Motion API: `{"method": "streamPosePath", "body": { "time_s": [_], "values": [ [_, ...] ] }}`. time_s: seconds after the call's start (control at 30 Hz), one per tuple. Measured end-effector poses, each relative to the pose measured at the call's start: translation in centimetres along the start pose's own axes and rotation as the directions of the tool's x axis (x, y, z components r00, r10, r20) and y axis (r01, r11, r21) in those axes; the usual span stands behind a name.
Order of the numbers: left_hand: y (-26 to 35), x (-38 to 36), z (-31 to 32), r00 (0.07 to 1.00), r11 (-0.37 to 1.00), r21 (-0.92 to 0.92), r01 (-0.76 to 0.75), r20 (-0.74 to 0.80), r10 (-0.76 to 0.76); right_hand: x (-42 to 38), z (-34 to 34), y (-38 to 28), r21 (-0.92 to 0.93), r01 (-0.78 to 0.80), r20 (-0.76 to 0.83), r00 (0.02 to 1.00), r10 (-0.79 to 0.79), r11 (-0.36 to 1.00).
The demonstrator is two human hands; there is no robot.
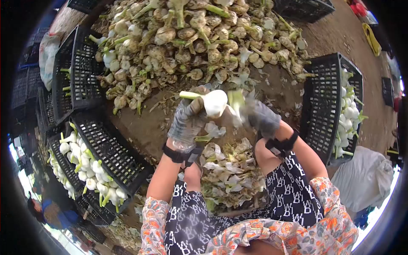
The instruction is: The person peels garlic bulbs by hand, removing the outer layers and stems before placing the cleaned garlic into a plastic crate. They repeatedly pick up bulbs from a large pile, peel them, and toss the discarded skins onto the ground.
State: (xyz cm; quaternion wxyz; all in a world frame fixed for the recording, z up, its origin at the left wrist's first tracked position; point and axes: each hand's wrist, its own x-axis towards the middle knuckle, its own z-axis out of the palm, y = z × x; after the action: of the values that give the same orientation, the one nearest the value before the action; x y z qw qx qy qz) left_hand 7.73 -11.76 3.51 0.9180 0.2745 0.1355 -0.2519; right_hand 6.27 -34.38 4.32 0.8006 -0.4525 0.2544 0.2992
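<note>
Gloved in clear plastic over a dark glove, my left hand (185,121) is closed around a white garlic bulb (215,103), its cut green stem pointing left. The bulb's surface looks clean and smooth. To its right, my right hand (263,119) in a grey glove is smeared by motion, its fingers closed on a strip of pale green garlic husk (236,102). Whether the strip is still joined to the bulb cannot be made out. Below the hands, a heap of peeled husks (231,170) lies on the ground between my knees.
A large pile of unpeeled, soil-stained garlic (187,46) fills the ground ahead. Black crates hold white garlic at the left (108,148) and right (321,106). Another black crate (85,68) stands left of the pile. A pale sack (363,180) sits at the right.
</note>
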Motion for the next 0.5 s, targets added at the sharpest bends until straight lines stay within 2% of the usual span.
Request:
{"method": "streamPosePath", "body": {
  "time_s": [0.03, 0.1, 0.13, 0.2, 0.23, 0.27, 0.3, 0.33, 0.37, 0.4, 0.47, 0.5],
  "values": [
    [-0.6, 0.3, -1.5, 0.998, 0.99, -0.136, 0.032, -0.057, -0.04, -1.7, 0.8, -0.8, 0.008, -0.014, 0.005, 1.0, 0.014, 1.0],
    [-1.1, 1.0, -2.8, 0.996, 0.976, -0.217, -0.003, -0.085, -0.015, -3.8, 1.2, -2.4, 0.018, -0.043, 0.015, 0.999, 0.043, 0.999],
    [-1.1, 1.0, -3.3, 0.995, 0.973, -0.229, 0.012, -0.092, -0.034, -4.2, -0.1, -3.5, 0.443, -0.234, 0.44, 0.898, 0.017, 0.866],
    [-0.9, 0.9, -3.9, 0.993, 0.967, -0.25, 0.047, -0.093, -0.073, -3.3, -2.1, -3.5, 0.438, -0.048, 0.291, 0.953, -0.09, 0.898],
    [-0.7, 0.9, -3.6, 0.988, 0.961, -0.272, 0.057, -0.125, -0.094, -2.6, -2.2, -3.9, 0.271, 0.012, 0.264, 0.961, -0.086, 0.963],
    [-0.5, 0.8, -3.1, 0.981, 0.953, -0.294, 0.067, -0.157, -0.117, -1.5, -1.6, -3.0, -0.164, 0.11, 0.244, 0.967, -0.068, 0.98],
    [-0.4, 0.6, -2.9, 0.971, 0.945, -0.319, 0.075, -0.191, -0.142, -0.5, -1.0, -2.1, -0.684, 0.192, 0.223, 0.974, -0.049, 0.704],
    [-0.5, 0.6, -3.1, 0.963, 0.942, -0.326, 0.074, -0.222, -0.153, 0.5, -0.4, -1.1, -0.923, 0.201, 0.203, 0.979, -0.03, 0.328],
    [-0.6, 0.6, -3.5, 0.953, 0.94, -0.333, 0.079, -0.252, -0.17, 1.2, 0.2, 0.4, -0.953, 0.206, 0.252, 0.947, -0.201, -0.221],
    [-0.9, 0.6, -3.6, 0.941, 0.936, -0.34, 0.088, -0.28, -0.19, 1.3, 0.6, 0.9, -0.971, 0.24, 0.234, 0.933, -0.273, -0.013],
    [-1.2, 0.3, -3.1, 0.935, 0.974, -0.215, 0.067, -0.326, -0.137, 1.1, 3.3, 0.5, -0.868, 0.318, 0.154, 0.903, -0.402, 0.382],
    [-1.2, 0.0, -2.4, 0.932, 0.987, -0.149, 0.059, -0.345, -0.108, 1.4, 4.0, 0.9, -0.881, 0.39, 0.234, 0.852, -0.469, 0.269]
  ]
}}
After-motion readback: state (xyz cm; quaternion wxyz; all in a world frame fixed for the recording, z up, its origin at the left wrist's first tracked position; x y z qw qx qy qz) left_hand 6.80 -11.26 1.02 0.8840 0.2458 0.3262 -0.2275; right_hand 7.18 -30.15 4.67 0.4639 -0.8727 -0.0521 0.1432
